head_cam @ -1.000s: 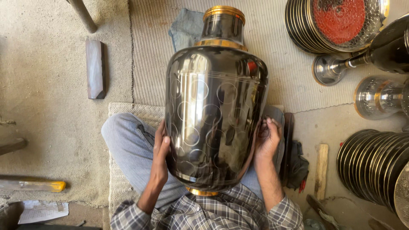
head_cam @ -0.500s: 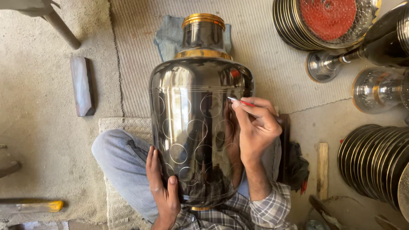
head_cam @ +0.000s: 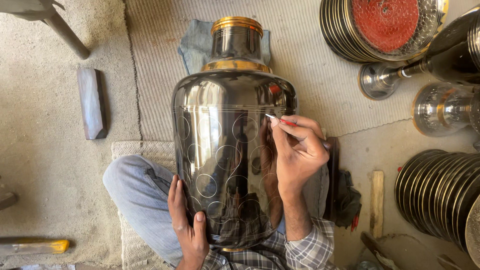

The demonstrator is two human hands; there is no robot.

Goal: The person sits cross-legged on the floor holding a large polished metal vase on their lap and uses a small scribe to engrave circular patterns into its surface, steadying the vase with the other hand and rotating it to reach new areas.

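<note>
Place: a floor-level metal craft workshop.
Evidence: stacked dark metal plates (head_cam: 440,197) at 4 o'clock, red-centred engraved trays (head_cam: 385,25) at 1 o'clock, woven floor mat (head_cam: 325,85).

One head-worn view looks almost straight down from close above the seated person's lap. The big dark metal vase (head_cam: 234,150) fills the centre, its neck pointing to the top edge; the woven mat (head_cam: 310,75) and the bare floor (head_cam: 45,175) frame it.
</note>
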